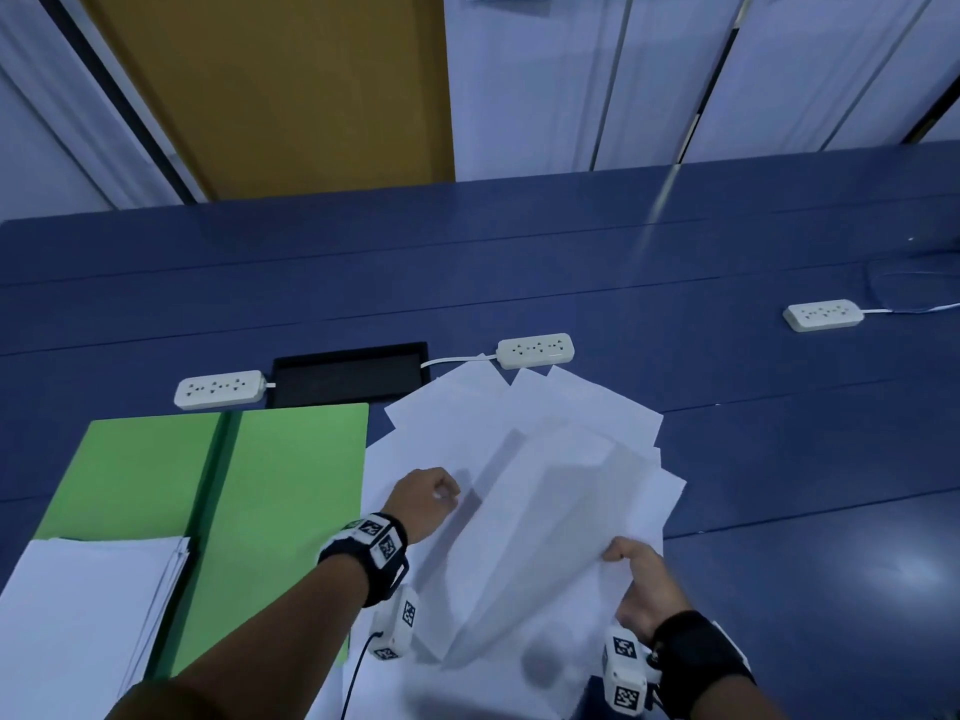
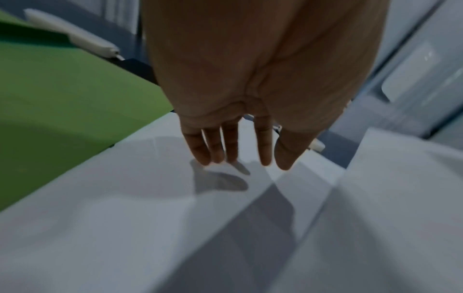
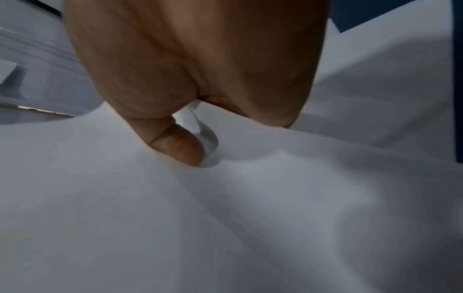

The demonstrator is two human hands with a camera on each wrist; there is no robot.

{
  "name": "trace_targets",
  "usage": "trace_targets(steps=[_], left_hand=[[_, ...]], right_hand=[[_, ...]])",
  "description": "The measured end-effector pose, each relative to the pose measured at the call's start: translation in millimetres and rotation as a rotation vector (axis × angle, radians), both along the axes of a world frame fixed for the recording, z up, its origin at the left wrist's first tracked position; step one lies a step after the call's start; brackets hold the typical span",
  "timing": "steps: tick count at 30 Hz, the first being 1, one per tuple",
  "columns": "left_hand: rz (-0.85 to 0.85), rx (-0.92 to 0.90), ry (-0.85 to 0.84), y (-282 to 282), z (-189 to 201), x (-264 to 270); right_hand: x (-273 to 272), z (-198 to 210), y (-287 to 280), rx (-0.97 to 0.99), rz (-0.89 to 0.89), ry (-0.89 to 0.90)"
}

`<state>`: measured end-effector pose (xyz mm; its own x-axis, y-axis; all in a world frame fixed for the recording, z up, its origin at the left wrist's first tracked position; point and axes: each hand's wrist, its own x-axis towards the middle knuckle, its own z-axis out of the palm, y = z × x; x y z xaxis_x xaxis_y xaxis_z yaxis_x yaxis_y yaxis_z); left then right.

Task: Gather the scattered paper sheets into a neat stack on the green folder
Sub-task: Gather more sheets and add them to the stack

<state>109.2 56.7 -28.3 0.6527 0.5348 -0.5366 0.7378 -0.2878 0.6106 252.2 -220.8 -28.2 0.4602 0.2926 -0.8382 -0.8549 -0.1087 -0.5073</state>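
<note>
An open green folder (image 1: 291, 470) (image 2: 62, 99) lies at the left of the blue table, with a stack of white sheets (image 1: 88, 615) on its near left half. Scattered white sheets (image 1: 571, 407) overlap in a loose pile just right of the folder. My left hand (image 1: 431, 493) (image 2: 250, 164) hangs over the pile's left part with straight fingers, its tips at or just above the paper. My right hand (image 1: 631, 561) (image 3: 198, 154) pinches the near right corner of a lifted, bowed sheet (image 1: 545, 522) (image 3: 250, 218), thumb on top.
Three white power strips (image 1: 218, 388) (image 1: 535, 349) (image 1: 823, 314) lie behind the papers, their cords trailing across the table. A black recessed hatch (image 1: 348, 374) sits just behind the folder. Bare blue table (image 1: 805, 537) extends to the right.
</note>
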Motion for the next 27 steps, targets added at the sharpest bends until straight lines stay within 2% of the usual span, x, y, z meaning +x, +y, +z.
trace_targets(steps=[3,5,10,16,20,22,27], left_hand=[[-0.142,0.291,0.27,6.7,-14.3,14.2],[-0.194,0.406,0.329,11.0,-14.4,24.5],[-0.246,0.412,0.409,16.6,-20.7,49.7],[-0.18,0.42,0.472,25.7,-19.6,60.6],[-0.285,0.557,0.331,24.1,-16.6,59.7],[-0.279,0.554,0.216,21.1,-13.7,56.1],[-0.206,0.236,-0.159,14.4,-2.7,36.5]], right_hand=[[1.6,-10.4,-9.7,-0.045,0.005,0.042],[5.5,-14.0,-15.5,-0.055,0.006,0.055],[13.8,-16.7,-17.2,-0.041,-0.002,0.067],[11.5,-20.7,-15.4,0.015,-0.046,0.09],[13.5,-22.1,-17.0,0.015,-0.069,0.103],[14.3,-23.7,-18.1,0.013,-0.061,0.1],[14.8,-21.1,-19.9,0.023,-0.065,0.095]])
